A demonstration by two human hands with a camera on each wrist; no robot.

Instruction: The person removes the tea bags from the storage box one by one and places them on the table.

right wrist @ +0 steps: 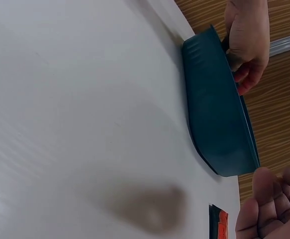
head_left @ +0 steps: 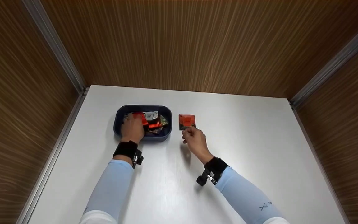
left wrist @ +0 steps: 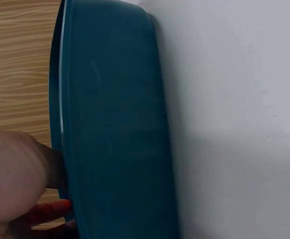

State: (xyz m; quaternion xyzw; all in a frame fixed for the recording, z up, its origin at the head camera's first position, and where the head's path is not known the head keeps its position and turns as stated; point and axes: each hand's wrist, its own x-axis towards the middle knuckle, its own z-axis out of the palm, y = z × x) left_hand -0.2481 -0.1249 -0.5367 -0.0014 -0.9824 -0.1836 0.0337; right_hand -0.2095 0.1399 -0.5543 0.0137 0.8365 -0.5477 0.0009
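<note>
We see the left hand (head_left: 132,128) reaching into the dark blue oval plastic tub (head_left: 118,114) of mixed packets near the desk's (head_left: 259,149) far edge, grasping a red packet (head_left: 141,118). The right hand (head_left: 194,140), fingers loosely curled and empty, hovers just beside the orange square packet (head_left: 186,121) lying flat right of the tub.

No legible text. Right sleeve (head_left: 253,202) bears a small dark X-shaped mark, unreadable. Packets in the blue tray (head_left: 120,116) show print too blurred to read.

left hand (head_left: 132,129) hides tray (head_left: 118,115) packets | orange packet (right wrist: 218,225) cut by edge | grip perhaps unclear
</note>
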